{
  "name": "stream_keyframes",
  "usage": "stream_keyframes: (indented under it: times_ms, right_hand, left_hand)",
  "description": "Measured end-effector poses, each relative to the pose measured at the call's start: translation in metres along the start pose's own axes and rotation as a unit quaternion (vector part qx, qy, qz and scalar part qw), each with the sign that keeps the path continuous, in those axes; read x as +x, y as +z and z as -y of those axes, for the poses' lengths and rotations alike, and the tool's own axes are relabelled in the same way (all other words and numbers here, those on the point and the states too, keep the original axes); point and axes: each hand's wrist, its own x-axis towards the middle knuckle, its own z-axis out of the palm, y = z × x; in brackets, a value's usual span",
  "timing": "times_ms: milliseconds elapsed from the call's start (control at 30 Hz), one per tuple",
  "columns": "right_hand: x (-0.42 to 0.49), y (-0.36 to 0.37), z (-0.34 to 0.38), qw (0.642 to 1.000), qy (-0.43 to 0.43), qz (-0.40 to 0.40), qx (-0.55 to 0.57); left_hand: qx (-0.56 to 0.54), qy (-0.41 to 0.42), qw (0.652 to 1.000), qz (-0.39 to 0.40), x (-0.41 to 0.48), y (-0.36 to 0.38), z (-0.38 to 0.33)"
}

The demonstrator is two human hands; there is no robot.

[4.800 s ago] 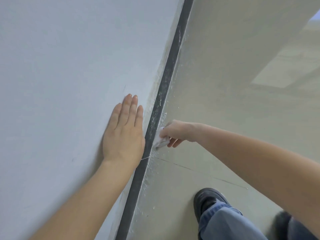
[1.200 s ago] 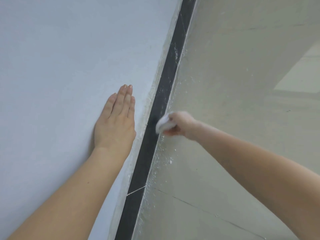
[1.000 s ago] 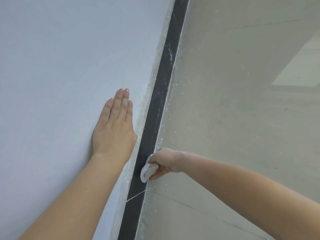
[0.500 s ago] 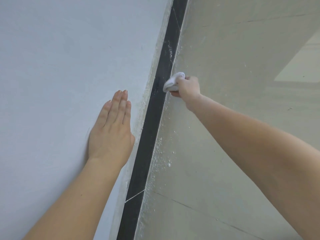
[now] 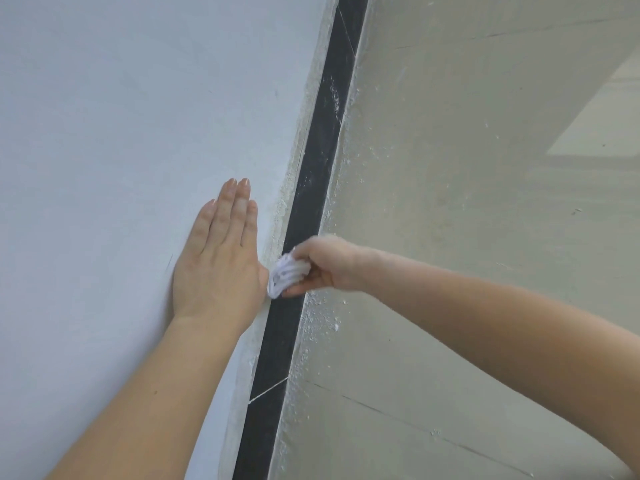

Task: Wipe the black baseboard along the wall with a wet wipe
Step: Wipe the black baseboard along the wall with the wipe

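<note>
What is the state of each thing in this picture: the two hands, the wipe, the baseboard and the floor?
left hand, flat against the wall, fingers straight.
right hand, grips the wet wipe, blurred.
wet wipe, crumpled, pressed on the baseboard.
baseboard, black, white specks on its far part, thin white line across its near part.
floor, white crumbs along the baseboard edge.

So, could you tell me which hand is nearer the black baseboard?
Right: the right hand presses the wet wipe onto the baseboard; the left hand lies flat on the wall beside it.
</note>
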Motion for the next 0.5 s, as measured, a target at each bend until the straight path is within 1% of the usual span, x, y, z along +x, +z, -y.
stream_keyframes:
  times_ms: [167, 200, 233, 267, 300, 333, 367, 400, 467, 500]
  right_hand:
    - [-0.011, -0.017, 0.060, 0.987, -0.111, -0.111, -0.042]
    - [-0.012, -0.021, 0.069, 0.980, -0.143, -0.134, -0.025]
    - [-0.013, -0.026, 0.077, 0.970, -0.182, -0.157, 0.031]
    - [-0.011, -0.033, 0.082, 0.953, -0.209, -0.186, 0.115]
    - [-0.008, -0.039, 0.083, 0.933, -0.220, -0.213, 0.190]
    - [-0.004, -0.046, 0.079, 0.923, -0.216, -0.238, 0.214]
    - [-0.003, -0.050, 0.070, 0.929, -0.196, -0.250, 0.190]
    - [-0.001, -0.051, 0.055, 0.947, -0.163, -0.241, 0.138]
    - [0.003, -0.045, 0.015, 0.982, -0.066, -0.172, 0.032]
    - [0.003, -0.039, -0.007, 0.991, -0.009, -0.133, -0.009]
  left_hand:
    - [0.000, -0.001, 1.000, -0.010, 0.000, 0.001, -0.002]
    - [-0.004, -0.001, 1.000, -0.011, 0.000, 0.001, -0.002]
    - [-0.007, -0.002, 1.000, -0.011, 0.000, 0.000, -0.002]
    - [-0.009, -0.003, 1.000, -0.010, 0.000, -0.001, -0.001]
    - [-0.014, -0.004, 1.000, -0.009, 0.000, -0.001, 0.000]
    - [-0.019, -0.006, 1.000, -0.006, 0.001, -0.002, 0.000]
    - [-0.021, -0.007, 1.000, -0.003, 0.001, -0.002, 0.000]
    - [-0.021, -0.008, 1.000, -0.002, 0.001, -0.002, 0.000]
    - [-0.017, -0.008, 1.000, 0.000, 0.001, -0.001, -0.001]
    - [-0.017, -0.007, 1.000, 0.001, 0.001, -0.001, -0.001]
